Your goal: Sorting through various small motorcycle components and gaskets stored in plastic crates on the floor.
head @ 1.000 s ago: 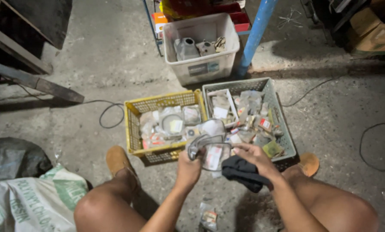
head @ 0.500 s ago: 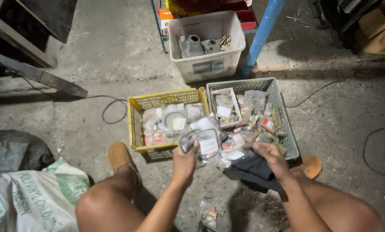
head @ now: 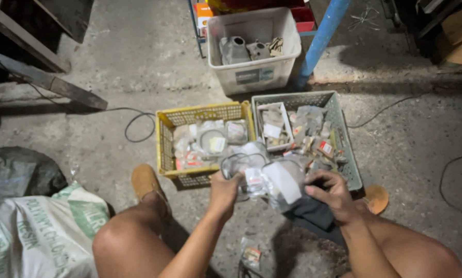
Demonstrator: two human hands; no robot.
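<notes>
Two hands, left hand (head: 225, 189) and right hand (head: 334, 191), hold clear packets (head: 272, 180) before two crates (head: 165, 135).

Clear plastic packets (head: 264, 177) with white and red labels are bunched between both hands. More packets fill the yellow crate (head: 164, 134) and grey crate (head: 347, 149). One small packet (head: 251, 253) lies on the floor. The white bin (head: 254, 77) carries a rectangular grey label (head: 254, 75).

1. The left hand (head: 225, 191) is raised between the bare knees, fingers closed in a pinching grip, forearm running up from the lower middle.
2. The right hand (head: 333, 194) lies just right of the left hand, knuckles up, fingers curled and clasping.
</notes>
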